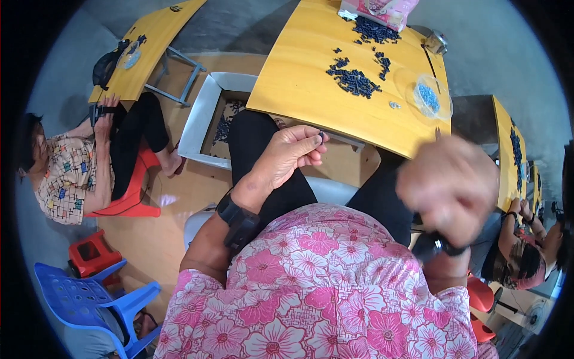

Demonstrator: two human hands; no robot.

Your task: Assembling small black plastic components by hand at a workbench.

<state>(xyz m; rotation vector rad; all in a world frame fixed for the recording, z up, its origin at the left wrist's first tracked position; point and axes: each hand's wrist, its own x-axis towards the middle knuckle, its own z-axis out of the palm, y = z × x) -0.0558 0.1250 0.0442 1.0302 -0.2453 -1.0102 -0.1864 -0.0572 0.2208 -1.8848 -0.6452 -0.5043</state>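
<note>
My left hand (pixel 286 153) is held above my lap, just off the near edge of the yellow table (pixel 281 66). Its thumb and forefinger pinch a small dark piece (pixel 321 136), similar in colour to the loose ones on the tabletop. My right hand (pixel 448 184) is smeared by motion near the table's right front corner, so its fingers and anything in them cannot be made out. Small black pieces (pixel 356 82) lie heaped mid-table, with another black heap (pixel 376 30) farther back. On the right side stands a clear plastic bowl (pixel 447 107) holding tiny blue parts (pixel 428 99).
A pink package (pixel 382 11) and a metal cup (pixel 437 42) stand at the back. Left of my knees sits an open white box (pixel 192 128) with dark pieces inside. One person (pixel 72 161) sits at the left table, another (pixel 526 245) at the right. A blue chair (pixel 84 299) is behind left.
</note>
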